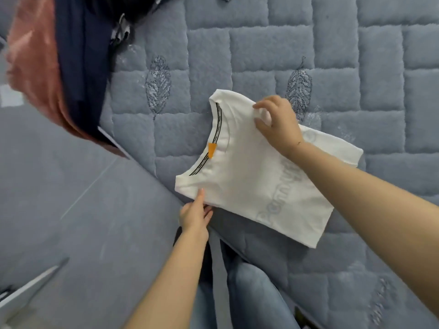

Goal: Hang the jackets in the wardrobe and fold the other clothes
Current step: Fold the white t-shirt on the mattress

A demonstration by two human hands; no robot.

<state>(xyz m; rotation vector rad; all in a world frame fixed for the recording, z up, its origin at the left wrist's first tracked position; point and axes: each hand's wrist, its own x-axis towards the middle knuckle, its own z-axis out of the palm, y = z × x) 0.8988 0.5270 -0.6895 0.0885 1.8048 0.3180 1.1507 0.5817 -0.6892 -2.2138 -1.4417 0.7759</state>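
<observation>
At the bottom centre of the frame your legs in blue jeans point(249, 293) stand against the edge of the mattress. Just above them your left hand point(194, 216) reaches up from the lower middle; its thumb lies on top of the near shoulder corner of the white T-shirt point(249, 186) with the fingers tucked under the edge, so it pinches the cloth there.

The T-shirt lies folded into a rough rectangle in the centre of the frame, on the grey-blue quilted mattress point(332, 55), its near corner close to the mattress edge. Its neckline faces the left of the frame, with a black printed band inside the collar and an orange tag point(212, 150) at the middle of it. Faint grey lettering shows through the fabric toward the lower right.

Your right hand point(276, 125) comes in from the right edge and grips the far shoulder of the shirt, thumb and fingertips closed on a small bunch of cloth.

At the upper left lies a pile: a pink fuzzy garment point(33, 62) beside a dark navy garment point(80, 55).
</observation>
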